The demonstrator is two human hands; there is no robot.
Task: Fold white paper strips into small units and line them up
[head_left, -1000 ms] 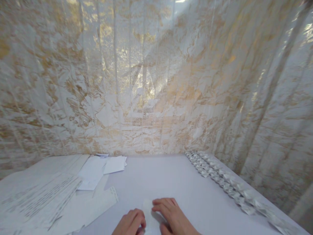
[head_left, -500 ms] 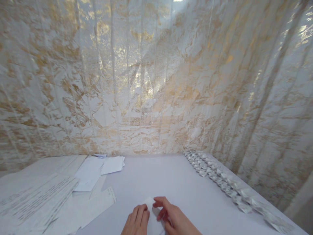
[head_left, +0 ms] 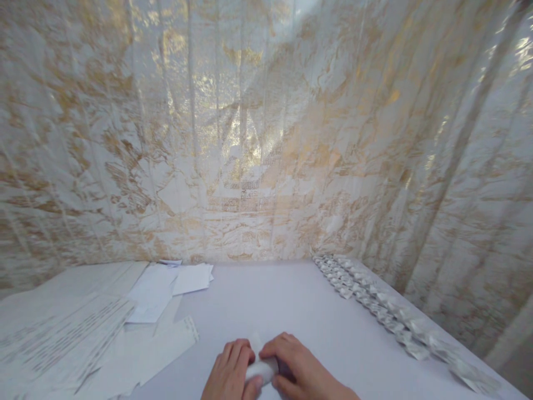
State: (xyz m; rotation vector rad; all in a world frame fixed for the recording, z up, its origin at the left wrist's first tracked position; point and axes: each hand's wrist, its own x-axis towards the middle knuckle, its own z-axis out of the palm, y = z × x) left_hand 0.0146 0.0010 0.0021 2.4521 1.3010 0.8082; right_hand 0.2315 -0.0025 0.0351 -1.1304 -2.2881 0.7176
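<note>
A small white piece of paper [head_left: 262, 371] is bent into a curve between my two hands, low in the middle of the view. My left hand [head_left: 231, 369] grips its left side, fingers bent over the top and thumb at the near edge. At the right side, my right hand [head_left: 297, 364] pinches it with the index finger on the far edge and the thumb nearer me. The paper's far tip pokes out past the fingers onto the white table [head_left: 266, 300]. Its underside is hidden.
Printed sheets [head_left: 75, 339] lie overlapping on the left, with blank white sheets [head_left: 152, 294] and a small stack of white paper [head_left: 194, 279] behind them. Rows of folded paper pieces [head_left: 375, 305] run along the right edge. A patterned curtain [head_left: 250, 139] hangs behind the table.
My right hand has closed onto the paper, where it was slightly open above it. The paper, flat before, now bulges upward between both hands. My left thumb has come into view.
</note>
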